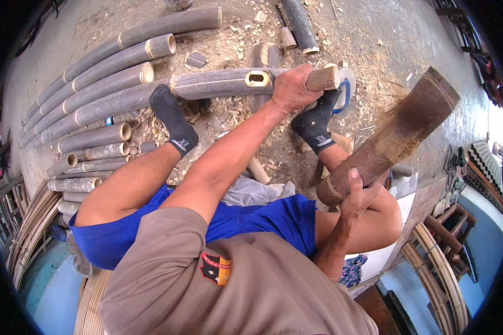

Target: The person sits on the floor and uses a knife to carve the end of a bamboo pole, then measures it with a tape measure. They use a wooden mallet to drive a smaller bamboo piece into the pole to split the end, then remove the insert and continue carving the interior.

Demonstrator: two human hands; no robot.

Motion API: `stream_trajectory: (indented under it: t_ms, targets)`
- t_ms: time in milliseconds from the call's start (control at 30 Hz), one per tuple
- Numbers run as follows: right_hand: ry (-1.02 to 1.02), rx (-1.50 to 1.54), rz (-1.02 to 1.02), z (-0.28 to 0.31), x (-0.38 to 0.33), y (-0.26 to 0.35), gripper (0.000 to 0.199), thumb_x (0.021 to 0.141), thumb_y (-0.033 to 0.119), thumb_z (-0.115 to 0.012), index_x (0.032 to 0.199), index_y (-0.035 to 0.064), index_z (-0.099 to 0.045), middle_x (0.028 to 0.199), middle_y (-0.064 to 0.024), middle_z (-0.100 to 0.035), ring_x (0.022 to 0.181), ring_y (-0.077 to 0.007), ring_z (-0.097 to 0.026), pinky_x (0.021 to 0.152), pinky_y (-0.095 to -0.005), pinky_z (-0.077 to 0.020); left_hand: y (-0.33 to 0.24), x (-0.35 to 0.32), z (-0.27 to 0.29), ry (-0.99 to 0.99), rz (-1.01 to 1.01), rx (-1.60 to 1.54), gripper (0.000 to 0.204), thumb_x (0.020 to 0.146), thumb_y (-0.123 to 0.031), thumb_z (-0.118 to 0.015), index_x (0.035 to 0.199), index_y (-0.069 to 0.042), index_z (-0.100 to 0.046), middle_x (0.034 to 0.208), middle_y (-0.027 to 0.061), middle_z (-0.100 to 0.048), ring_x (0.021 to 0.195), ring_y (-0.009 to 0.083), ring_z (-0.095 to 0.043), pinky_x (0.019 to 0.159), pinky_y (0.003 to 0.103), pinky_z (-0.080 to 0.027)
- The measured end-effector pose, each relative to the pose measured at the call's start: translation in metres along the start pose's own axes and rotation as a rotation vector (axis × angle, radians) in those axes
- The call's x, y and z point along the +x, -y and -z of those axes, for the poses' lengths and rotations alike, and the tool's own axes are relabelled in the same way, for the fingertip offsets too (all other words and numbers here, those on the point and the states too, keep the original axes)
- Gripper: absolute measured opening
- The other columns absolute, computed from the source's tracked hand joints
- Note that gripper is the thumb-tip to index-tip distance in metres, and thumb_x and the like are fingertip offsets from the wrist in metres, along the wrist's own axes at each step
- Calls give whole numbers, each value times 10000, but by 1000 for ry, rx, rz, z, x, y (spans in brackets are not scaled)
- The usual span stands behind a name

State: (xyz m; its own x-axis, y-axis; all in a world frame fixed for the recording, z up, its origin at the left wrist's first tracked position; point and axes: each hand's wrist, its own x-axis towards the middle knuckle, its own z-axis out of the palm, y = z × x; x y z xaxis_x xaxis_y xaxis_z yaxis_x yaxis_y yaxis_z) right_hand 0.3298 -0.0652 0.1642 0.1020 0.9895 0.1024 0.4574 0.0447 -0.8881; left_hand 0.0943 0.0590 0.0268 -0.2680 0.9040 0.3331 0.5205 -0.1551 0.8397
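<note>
My left hand (pixel 290 89) is closed around a short wooden tool handle (pixel 322 79), whose flat round end sticks out to the right; the rest of the tool is hidden by the hand. Beneath it a long grey bamboo pole (pixel 212 85) lies crosswise, with a rounded rectangular hole cut in its upper side just left of my fingers. My socked left foot (pixel 173 120) rests against the pole. In my right hand (pixel 359 195), raised over my right knee, is a thick brown bamboo section (pixel 402 131), tilted up to the right, its surface frayed midway.
More bamboo poles (pixel 117 67) lie at the left, above a stack of shorter pieces (pixel 95 148). Wood chips (pixel 246 47) litter the concrete floor. A dark pole (pixel 300 25) lies ahead. Near my right foot is a white and blue sandal (pixel 345 89). Curved bamboo strips (pixel 439 268) lean at right.
</note>
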Motion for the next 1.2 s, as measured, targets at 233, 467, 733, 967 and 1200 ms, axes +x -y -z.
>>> stream_trajectory:
  t_ms: [233, 467, 733, 967, 1200]
  targets:
    - [140, -150, -165, -55, 13, 17, 1031, 851, 373, -786, 1593, -76, -228, 1473, -329, -485, 1360, -408, -502, 1169, -457, -360, 0, -1, 5, -14, 52, -109, 451, 682, -262, -883, 1003, -70, -631, 916, 166, -701, 845, 394, -702, 726, 441, -559]
    - [-258, -48, -148, -35, 43, 37, 938, 855, 346, -784, 1576, -48, -331, 1410, -265, -580, 1259, -363, -593, 1133, -416, -404, 8, 0, -1, -1, 27, -7, 450, 681, -269, -884, 983, -61, -624, 897, 175, -698, 842, 395, -701, 724, 466, -557]
    - [54, -307, -75, -47, 55, 15, 775, 860, 380, -771, 1451, -49, -512, 1227, -190, -668, 1115, -298, -638, 992, -377, -489, 17, 7, -4, 45, 41, 20, 439, 683, -344, -858, 955, -82, -635, 880, 174, -690, 851, 394, -693, 727, 476, -555]
    - [147, -248, -290, -74, 37, 10, 891, 857, 442, -781, 1514, -43, -425, 1226, -207, -673, 1143, -330, -633, 1017, -389, -483, 16, 3, -7, 105, 39, 72, 389, 690, -341, -844, 910, -102, -631, 876, 162, -690, 846, 392, -689, 719, 486, -551]
    - [81, -583, -659, -18, 65, 95, 878, 896, 437, -761, 1536, -28, -380, 1406, -221, -554, 1243, -322, -565, 1119, -397, -401, 16, 0, -3, 102, 7, 93, 342, 715, -334, -818, 920, -128, -637, 885, 119, -693, 836, 365, -700, 710, 485, -557]
